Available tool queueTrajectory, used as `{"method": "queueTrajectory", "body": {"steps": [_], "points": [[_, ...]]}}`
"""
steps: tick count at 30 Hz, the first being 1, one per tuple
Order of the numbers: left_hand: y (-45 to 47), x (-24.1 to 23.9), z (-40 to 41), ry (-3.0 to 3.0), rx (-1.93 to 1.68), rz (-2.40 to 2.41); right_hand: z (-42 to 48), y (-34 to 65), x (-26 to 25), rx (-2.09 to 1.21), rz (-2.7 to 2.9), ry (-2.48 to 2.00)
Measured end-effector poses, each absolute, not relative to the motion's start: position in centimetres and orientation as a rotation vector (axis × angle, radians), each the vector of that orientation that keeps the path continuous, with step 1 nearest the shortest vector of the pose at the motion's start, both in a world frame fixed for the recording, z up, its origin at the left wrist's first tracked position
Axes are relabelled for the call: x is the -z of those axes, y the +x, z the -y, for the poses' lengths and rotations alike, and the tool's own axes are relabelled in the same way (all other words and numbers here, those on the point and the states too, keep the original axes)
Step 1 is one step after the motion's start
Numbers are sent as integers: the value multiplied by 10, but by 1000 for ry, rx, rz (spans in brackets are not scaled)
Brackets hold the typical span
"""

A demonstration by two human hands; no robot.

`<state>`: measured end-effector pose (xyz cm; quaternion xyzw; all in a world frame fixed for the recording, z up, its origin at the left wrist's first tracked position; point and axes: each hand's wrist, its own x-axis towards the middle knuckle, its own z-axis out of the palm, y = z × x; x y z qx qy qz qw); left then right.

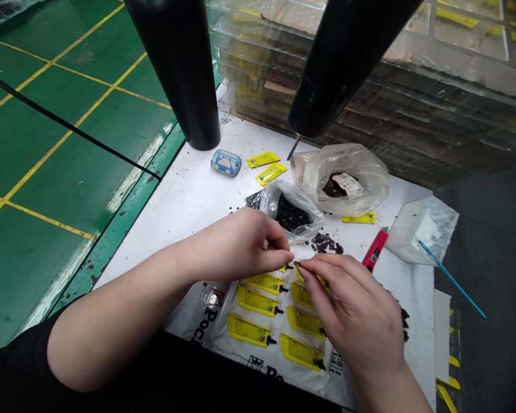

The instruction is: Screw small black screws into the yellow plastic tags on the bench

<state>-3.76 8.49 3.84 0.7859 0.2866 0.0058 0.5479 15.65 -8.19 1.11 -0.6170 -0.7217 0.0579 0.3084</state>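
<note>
My left hand [258, 244] is closed in a pinch, thumb against forefinger, above the far end of the yellow parts; anything between its fingertips is too small to make out. Close beside it, my right hand [352, 304] pinches a small black part [297, 264] between thumb and fingertips. Below both hands, yellow plastic pieces [258, 301] lie in two columns on a printed white plastic bag [217, 330]. Several of them carry a small black part at the right end. Just beyond the fingers are a loose pile of small black parts [327, 243] and a clear bag [316, 222] of tiny black pieces.
A black electric screwdriver [327, 80] hangs bit-down over the table, near a black cylinder [184, 74]. Behind stand a blue tin [226, 163], loose yellow pieces [270, 173] and a larger bag [370, 172]. A red cutter [375, 250] lies right. Stacked clear trays [275, 74] border the back.
</note>
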Motion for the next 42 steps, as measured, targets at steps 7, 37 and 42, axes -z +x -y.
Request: {"method": "queueTrajectory", "body": {"steps": [7, 37, 42], "points": [[-30, -37, -87, 2512, 297, -570, 81, 157, 1, -241, 2036, -1746], [-26, -29, -85, 2634, 350, -512, 77, 144, 4, -249, 2051, -1791], [-27, -29, -84, 2623, 317, -509, 76, 144, 5, -241, 2053, -1790]]}}
